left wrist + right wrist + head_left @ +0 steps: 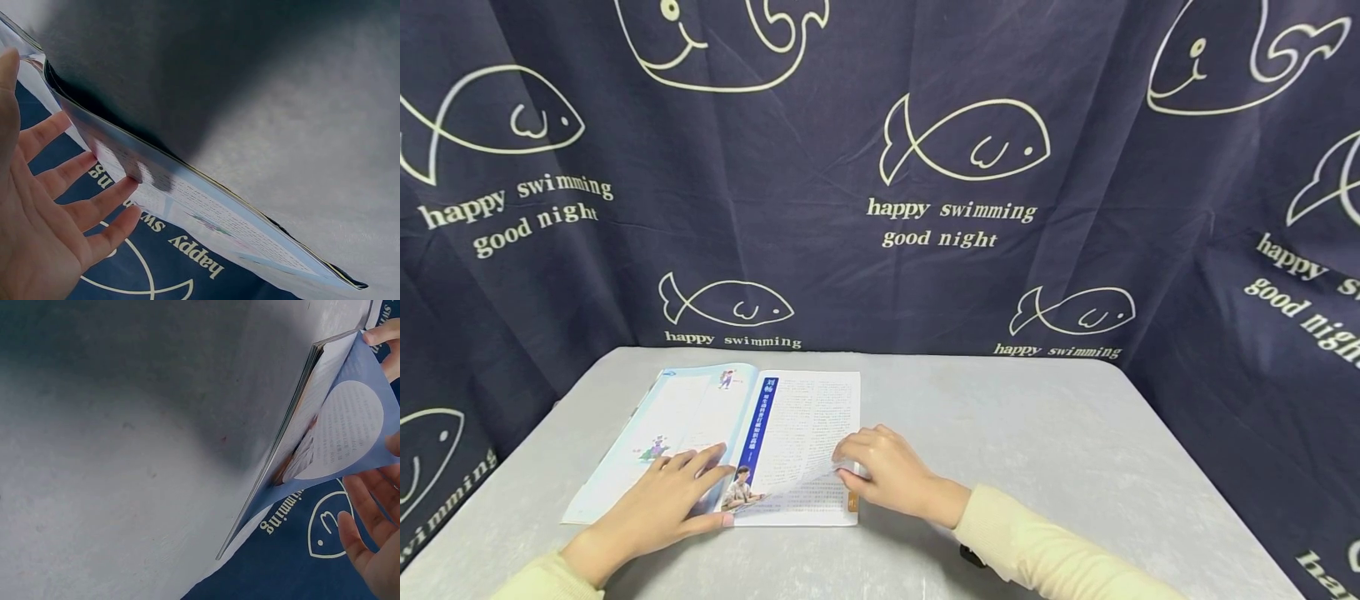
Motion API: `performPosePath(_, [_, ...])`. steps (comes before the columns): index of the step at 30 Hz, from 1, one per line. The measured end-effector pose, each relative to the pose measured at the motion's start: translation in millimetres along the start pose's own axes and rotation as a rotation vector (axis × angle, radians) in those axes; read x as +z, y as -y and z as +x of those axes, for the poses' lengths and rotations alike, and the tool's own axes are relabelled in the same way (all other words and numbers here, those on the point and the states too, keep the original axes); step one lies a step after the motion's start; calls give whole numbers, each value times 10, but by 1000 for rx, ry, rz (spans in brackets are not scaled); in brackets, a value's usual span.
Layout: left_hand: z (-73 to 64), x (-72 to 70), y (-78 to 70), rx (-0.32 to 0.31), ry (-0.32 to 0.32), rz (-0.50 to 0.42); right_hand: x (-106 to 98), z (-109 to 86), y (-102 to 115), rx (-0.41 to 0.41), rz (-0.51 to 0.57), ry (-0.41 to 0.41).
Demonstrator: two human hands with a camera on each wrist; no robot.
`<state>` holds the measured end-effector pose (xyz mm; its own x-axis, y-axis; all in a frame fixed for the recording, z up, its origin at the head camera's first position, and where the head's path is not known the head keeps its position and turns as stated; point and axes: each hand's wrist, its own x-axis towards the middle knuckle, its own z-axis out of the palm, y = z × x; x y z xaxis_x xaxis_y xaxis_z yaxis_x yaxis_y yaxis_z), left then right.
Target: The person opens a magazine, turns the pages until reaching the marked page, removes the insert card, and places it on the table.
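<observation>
An open magazine [692, 400] lies on the grey table, a pale blue page on the left and a white text page [820, 408] with a dark blue title strip on the right. My left hand [662, 500] rests on the lower left page, fingers spread and thumb by the spine. In the left wrist view the fingertips [132, 181] of that hand touch the paper. Between thumb and fingers, my right hand [887, 475] pinches the right page's outer edge. The right wrist view shows this page [350, 419] lifted and bent, its blue underside visible.
The grey table [1000, 433] extends to the right of the magazine. Behind and beside it hangs a dark blue curtain [820, 217] with fish drawings and lettering. A small black object [972, 556] shows beneath my right sleeve.
</observation>
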<state>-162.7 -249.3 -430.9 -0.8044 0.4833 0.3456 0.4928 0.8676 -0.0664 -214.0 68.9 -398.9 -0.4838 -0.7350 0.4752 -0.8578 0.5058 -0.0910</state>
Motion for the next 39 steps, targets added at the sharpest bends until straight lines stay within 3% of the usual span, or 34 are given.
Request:
performPosePath(14, [-15, -14, -2, -11, 16, 23, -48, -28, -11, 45, 5, -11])
performPosePath(23, [-15, 9, 15, 7, -50, 46, -53, -48, -36, 48, 4, -30])
performPosePath(39, [-11, -15, 42, -16, -64, 51, 23, -98, -30, 37, -27, 162])
